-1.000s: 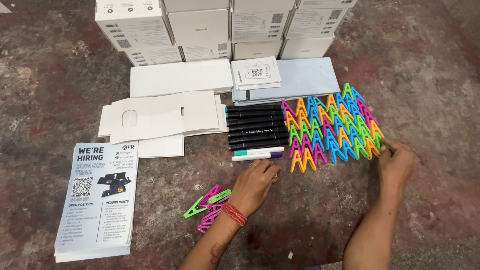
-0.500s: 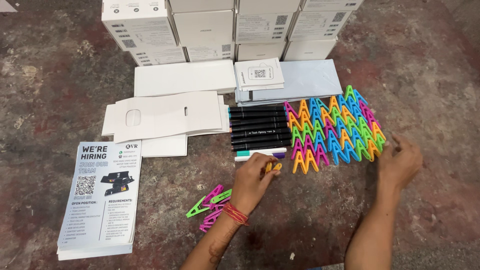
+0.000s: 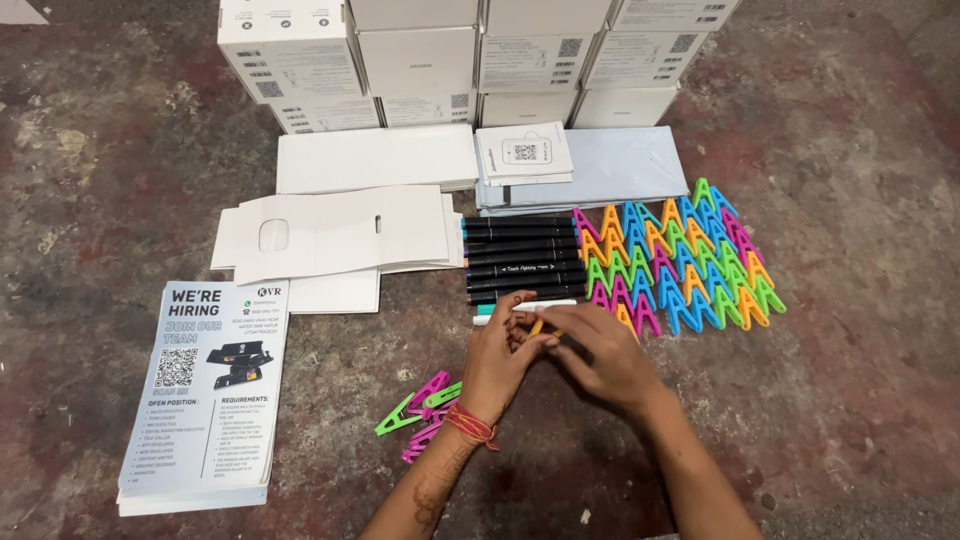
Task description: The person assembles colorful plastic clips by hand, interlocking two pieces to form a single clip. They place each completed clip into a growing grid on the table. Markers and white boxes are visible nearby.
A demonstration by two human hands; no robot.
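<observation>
My left hand (image 3: 497, 362) and my right hand (image 3: 605, 358) meet over the stained floor, both pinching a small orange clip (image 3: 537, 326). My left wrist wears a red thread band. Just beyond my fingertips lies a white marker (image 3: 545, 304) at the near end of a row of black markers (image 3: 520, 255). To the right of the markers, rows of colourful plastic clips (image 3: 685, 260) in orange, pink, green and blue are laid out side by side. A few loose pink and green clips (image 3: 420, 408) lie by my left wrist.
A stack of printed flyers (image 3: 205, 400) lies at the left. Flat white cardboard sleeves (image 3: 340, 235), a small white card (image 3: 523, 153) on pale blue envelopes (image 3: 630, 165) and white boxes (image 3: 420, 55) fill the far side.
My right hand has left the right end of the clip rows and come across to my left hand. My left hand has lifted an orange clip, and both hands now hold it.
</observation>
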